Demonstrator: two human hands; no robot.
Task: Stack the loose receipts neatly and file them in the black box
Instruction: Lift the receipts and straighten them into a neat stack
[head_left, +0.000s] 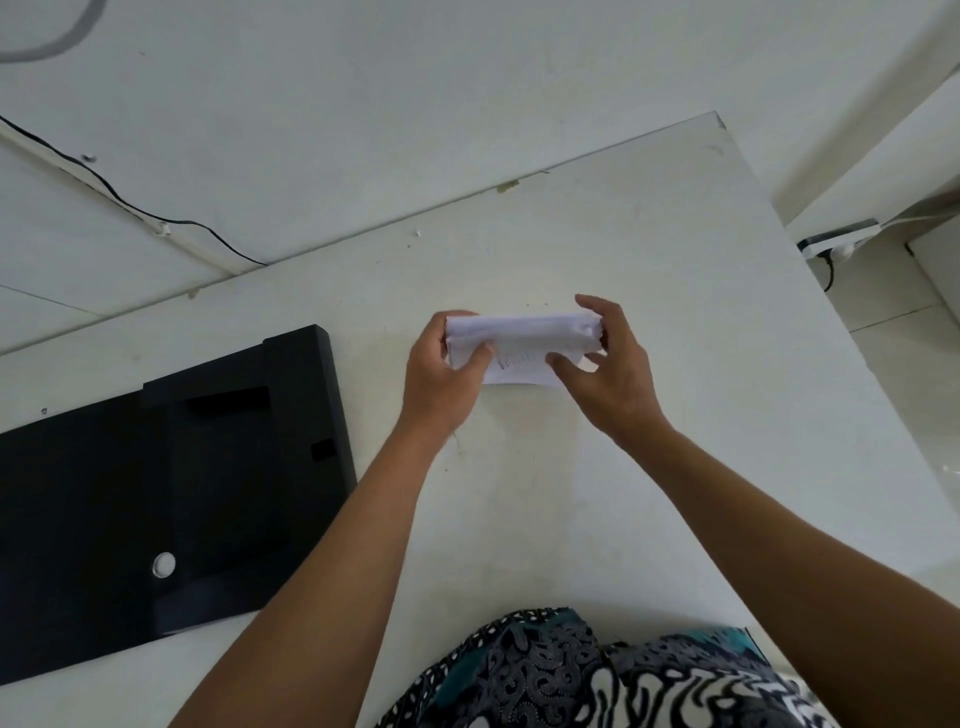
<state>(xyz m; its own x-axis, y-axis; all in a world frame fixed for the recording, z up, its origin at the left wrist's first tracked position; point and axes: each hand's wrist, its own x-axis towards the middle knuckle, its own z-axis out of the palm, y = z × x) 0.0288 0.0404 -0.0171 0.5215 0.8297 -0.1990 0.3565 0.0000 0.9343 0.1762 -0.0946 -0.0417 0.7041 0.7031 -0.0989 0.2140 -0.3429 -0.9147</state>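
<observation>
I have the stack of receipts (524, 338) between both hands, lifted just off the worktop (649, 249) or barely resting on it; I cannot tell which from this view. My left hand (447, 364) grips the stack's left end, thumb laid over the near face and fingers curled round the far side. My right hand (608, 364) grips the right end the same way, thumb on the near face, fingers wrapped over the top edge.

These are thin paper slips, so I judge them very light, limp and easily creased. Stacked they gain a little stiffness, yet the bundle looks puffy at the right end, near my right fingertips, where the edges fan out and do not sit flush. One sheet hangs lower than the rest, below my thumbs, with faint print on it. Loose slips like these could slide on each other, so a light pinch at one end alone would likely let the middle ones slip out. I would keep hold at both short ends and tap the long edge down on the worktop to square it, then pinch across the full thickness.

The black box (171, 499) lies flat on the worktop off to the left of my left hand, well apart from the stack, with a pale round button (164, 564) on its face.
</observation>
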